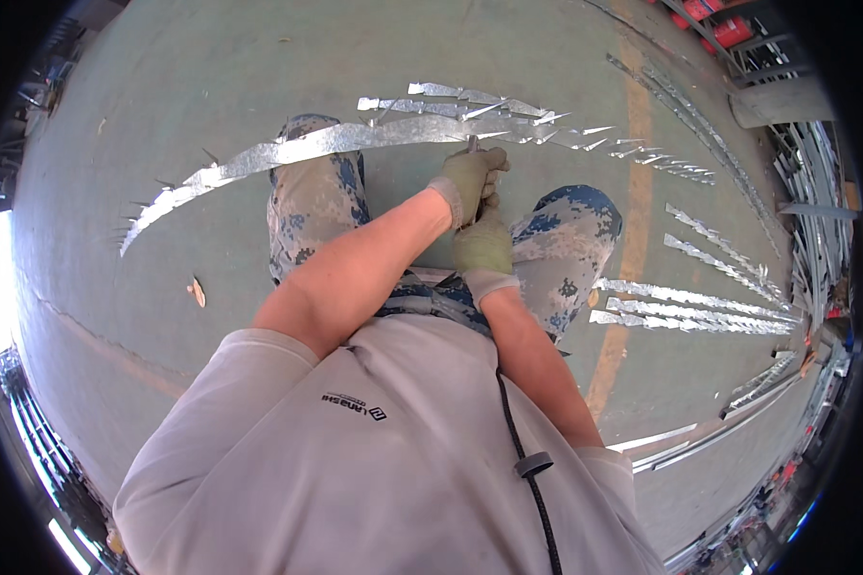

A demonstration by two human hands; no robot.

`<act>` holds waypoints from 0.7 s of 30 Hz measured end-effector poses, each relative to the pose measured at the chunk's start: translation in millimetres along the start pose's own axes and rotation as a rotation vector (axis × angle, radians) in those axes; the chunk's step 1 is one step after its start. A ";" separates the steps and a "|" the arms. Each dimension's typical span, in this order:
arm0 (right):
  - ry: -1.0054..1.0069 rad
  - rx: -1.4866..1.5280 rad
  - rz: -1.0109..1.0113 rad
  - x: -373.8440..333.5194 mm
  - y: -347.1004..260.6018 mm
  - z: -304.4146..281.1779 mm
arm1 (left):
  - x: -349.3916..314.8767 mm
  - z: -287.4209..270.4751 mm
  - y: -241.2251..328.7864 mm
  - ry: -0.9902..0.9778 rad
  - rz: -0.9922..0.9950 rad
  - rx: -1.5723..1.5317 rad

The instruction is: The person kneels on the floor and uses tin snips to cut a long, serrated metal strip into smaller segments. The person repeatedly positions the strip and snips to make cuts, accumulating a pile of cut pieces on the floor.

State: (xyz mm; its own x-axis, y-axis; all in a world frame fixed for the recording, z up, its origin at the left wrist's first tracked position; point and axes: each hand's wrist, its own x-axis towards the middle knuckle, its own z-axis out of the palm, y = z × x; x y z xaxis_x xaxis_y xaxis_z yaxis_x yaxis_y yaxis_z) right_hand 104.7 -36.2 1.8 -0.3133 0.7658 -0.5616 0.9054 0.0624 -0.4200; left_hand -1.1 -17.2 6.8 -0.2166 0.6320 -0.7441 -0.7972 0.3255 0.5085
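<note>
A long, shiny metal strip with bent spikes point(345, 139) lies across the floor in front of my knees. My left hand point(475, 180), in an olive work glove, is closed around a narrow metal hand tool point(473, 143) whose tip meets the strip's near edge. Just below it, nearer my body, my gloved right hand point(484, 241) is closed too, around what looks like the lower end of the same tool. The fingers hide most of the tool, so its kind is unclear. Two shorter spiked strips point(451, 105) lie just beyond the long one.
More spiked strips point(700, 311) lie on the floor to the right, across a yellow floor line point(609, 359). Long metal bars point(710, 129) lie farther right, beside stacked metal stock point(815, 201). Red cylinders point(729, 34) stand at the far right. A dry leaf point(197, 292) lies left.
</note>
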 end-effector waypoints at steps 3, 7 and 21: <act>0.001 0.044 -0.024 -5.0 2.6 -10.4 | -1.7 -1.6 -1.1 -0.103 -0.021 -0.121; 0.008 0.188 -0.178 -11.3 14.1 -31.8 | -8.5 5.3 1.9 -0.091 -0.044 -0.141; -1.270 1.742 0.160 -10.5 47.7 -46.4 | -29.6 14.3 25.7 -0.154 -0.099 -0.195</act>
State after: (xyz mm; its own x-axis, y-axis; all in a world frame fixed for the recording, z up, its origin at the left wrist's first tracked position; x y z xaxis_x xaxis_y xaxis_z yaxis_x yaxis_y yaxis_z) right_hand 164.5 -11.5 20.7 -0.9204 -0.0659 -0.3855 0.0596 -0.9978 0.0283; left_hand -7.1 -17.5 48.1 -0.0555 0.7079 -0.7041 -0.9068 0.2594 0.3323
